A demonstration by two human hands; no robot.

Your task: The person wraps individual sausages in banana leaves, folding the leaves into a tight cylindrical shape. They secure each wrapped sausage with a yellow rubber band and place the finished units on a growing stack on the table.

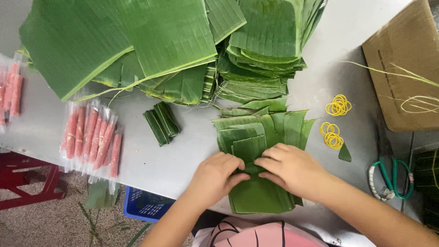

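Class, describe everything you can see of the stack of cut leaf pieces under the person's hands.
The stack of cut leaf pieces is dark green, ribbed banana-type leaf, trimmed into rough rectangles and layered, fanning out at its far end. It lies flat on the grey table near its front edge. The left hand and right hand both press down on its middle, fingertips meeting.

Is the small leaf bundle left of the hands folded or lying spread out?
Folded. The small leaf bundle lies as two tight, narrow packets with layered edges, on the table, apart from both hands.
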